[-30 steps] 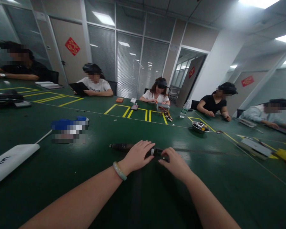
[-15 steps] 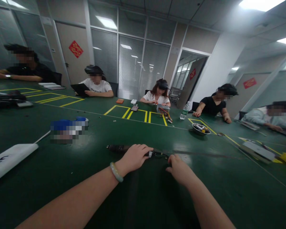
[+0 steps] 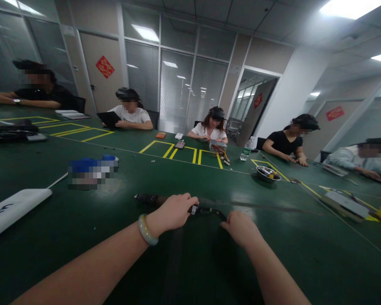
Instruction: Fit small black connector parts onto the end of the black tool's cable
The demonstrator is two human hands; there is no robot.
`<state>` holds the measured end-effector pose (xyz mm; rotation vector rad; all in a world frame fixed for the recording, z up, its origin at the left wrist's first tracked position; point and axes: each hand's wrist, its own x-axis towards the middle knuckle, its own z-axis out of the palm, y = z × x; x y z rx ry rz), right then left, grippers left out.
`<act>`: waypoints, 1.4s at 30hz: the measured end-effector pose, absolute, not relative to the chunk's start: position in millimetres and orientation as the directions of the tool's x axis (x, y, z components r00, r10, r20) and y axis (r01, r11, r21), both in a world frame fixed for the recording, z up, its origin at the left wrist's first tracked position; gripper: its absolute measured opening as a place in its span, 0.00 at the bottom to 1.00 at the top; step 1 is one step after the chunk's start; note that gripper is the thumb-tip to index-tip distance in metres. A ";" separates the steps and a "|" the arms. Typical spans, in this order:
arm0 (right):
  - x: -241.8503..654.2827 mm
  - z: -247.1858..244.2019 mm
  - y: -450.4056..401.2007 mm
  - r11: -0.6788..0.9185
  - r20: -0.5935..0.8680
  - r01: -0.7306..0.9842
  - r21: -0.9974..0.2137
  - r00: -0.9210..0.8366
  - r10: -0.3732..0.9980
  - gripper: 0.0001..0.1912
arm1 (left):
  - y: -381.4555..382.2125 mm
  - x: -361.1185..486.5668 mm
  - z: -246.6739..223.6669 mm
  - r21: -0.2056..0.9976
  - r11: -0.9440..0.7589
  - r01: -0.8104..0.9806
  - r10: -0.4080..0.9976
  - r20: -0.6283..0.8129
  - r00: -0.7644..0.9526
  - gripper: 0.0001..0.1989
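A black corded electric screwdriver (image 3: pixel 149 199) lies low over the green tabletop, its small metal tip pointing left. My left hand (image 3: pixel 173 212), with a pale bangle at the wrist, is wrapped over the tool's body from above. Out of the tool's right end runs a short black cord (image 3: pixel 213 210) with a light tag near its root. The fingers of my right hand (image 3: pixel 241 228) are closed on that cord, and its far part is hidden beneath the hand.
At left lie a white power strip (image 3: pixel 17 212) and a blurred blue-and-white item (image 3: pixel 93 171). Farther off are a metal bowl (image 3: pixel 268 174), a water bottle (image 3: pixel 247 149), a grey box with wires (image 3: pixel 218 146) and a pale box (image 3: pixel 345 204). Several people sit around the table.
My left hand has shifted left with the screwdriver, so more of the cord shows between my hands. My right hand stays on the cord. A co-worker at right has drawn their hands together.
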<state>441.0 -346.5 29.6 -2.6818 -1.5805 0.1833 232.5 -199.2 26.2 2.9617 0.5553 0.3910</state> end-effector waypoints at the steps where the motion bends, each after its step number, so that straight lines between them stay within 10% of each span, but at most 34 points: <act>1: 441.2 30.0 -346.3 -0.472 -0.108 0.876 -0.098 0.462 0.880 0.09 | -200.4 232.2 25.5 0.146 -0.931 0.335 0.362 0.244 0.900 0.17; 11: 441.7 21.6 -336.1 -0.418 -0.092 0.782 -0.462 0.426 0.900 0.07 | -203.5 246.6 14.8 0.146 -0.947 0.285 0.317 0.313 0.895 0.15; 20: 475.1 12.9 -324.2 -0.163 0.509 0.742 -0.650 0.584 0.633 0.10 | -205.3 237.0 28.3 0.197 -0.961 0.193 0.237 0.229 0.944 0.13; 29: 443.3 34.3 -335.9 -0.061 0.223 0.943 -0.328 0.140 0.965 0.05 | -218.4 245.6 15.7 0.163 -0.960 0.229 0.270 0.313 0.911 0.09; 42: 437.9 23.2 -332.1 -0.073 0.179 0.929 -0.363 0.146 0.973 0.01 | -218.4 255.0 7.3 0.221 -0.955 0.198 0.269 0.367 0.890 0.07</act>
